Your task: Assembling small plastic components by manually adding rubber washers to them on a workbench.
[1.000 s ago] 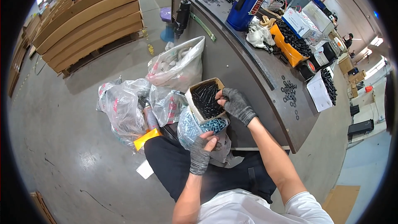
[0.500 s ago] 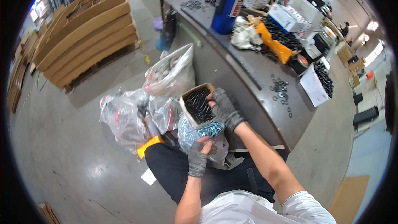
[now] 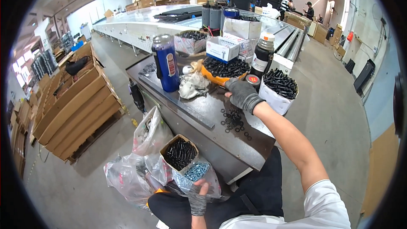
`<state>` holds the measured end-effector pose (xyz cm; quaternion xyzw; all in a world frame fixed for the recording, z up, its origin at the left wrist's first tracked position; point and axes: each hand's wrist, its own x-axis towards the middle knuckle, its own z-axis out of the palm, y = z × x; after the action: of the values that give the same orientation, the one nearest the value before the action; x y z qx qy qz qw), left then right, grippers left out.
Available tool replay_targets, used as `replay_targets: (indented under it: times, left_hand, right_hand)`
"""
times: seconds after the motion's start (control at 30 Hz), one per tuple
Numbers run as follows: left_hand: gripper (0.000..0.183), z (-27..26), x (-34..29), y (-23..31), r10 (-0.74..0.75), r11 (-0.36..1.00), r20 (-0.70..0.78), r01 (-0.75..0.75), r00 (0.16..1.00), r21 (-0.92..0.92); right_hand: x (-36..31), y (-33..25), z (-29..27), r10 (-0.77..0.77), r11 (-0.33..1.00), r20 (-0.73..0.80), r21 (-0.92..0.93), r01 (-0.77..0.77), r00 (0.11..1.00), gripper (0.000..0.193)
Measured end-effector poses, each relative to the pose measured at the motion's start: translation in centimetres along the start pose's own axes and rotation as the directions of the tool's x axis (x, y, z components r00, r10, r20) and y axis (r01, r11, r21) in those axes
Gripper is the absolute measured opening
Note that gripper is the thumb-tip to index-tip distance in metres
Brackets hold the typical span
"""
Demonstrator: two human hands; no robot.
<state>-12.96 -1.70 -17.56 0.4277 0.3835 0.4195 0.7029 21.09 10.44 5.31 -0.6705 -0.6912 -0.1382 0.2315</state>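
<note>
I take the open cardboard box of black screws (image 3: 179, 152) as my reference point. It sits low, beside the near edge of the desk (image 3: 199, 114), its top open and its contents in plain view.

My left hand (image 3: 197, 197), gloved, is just below the box, its grip pressed closed on the clear bag of silver screws (image 3: 196, 174), which touches the box's lower right side. Further clear bags (image 3: 140, 161) lie on the floor to the left of the box.

Change noted: half a second ago my right hand (image 3: 241, 94), gloved, was on the box's right wall. It has now left the box and lies well above and to the right of it, up on the desk, resting against the orange tray of black parts (image 3: 224, 70). I cannot tell whether its grip holds anything; the fingers are curled under.

The view has also lifted: the blue bottle (image 3: 166, 62), the crumpled rag (image 3: 191, 85) and the white carton of black bolts (image 3: 277, 89) now stand in full view above the box. Loose black washers (image 3: 233, 119) lie on the desk between the box and my right hand.
</note>
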Motion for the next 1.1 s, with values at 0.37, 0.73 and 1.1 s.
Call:
replay_targets:
  times: [0.37, 0.73, 1.1]
  left_hand:
    - [0.025, 1.0, -2.2, 3.1, -0.014, 0.997, 0.016, 0.012, 1.0, 0.071]
    - [0.03, 2.7, -1.8, 5.4, 0.095, 0.977, 0.111, -0.114, 0.989, 0.178]
    - [0.028, 2.6, -2.5, 4.8, 0.097, 0.964, 0.073, -0.112, 0.993, 0.242]
  right_hand:
    - [1.6, -1.5, 5.6, 0.042, 0.949, -0.05, -0.31, -0.055, 0.998, 0.015]
    - [4.0, -1.9, 4.5, 0.076, 0.952, 0.294, -0.305, 0.018, 0.953, 0.022]
    - [1.1, -0.6, 2.7, 0.01, 0.98, 0.175, -0.199, 0.025, 0.984, 0.02]
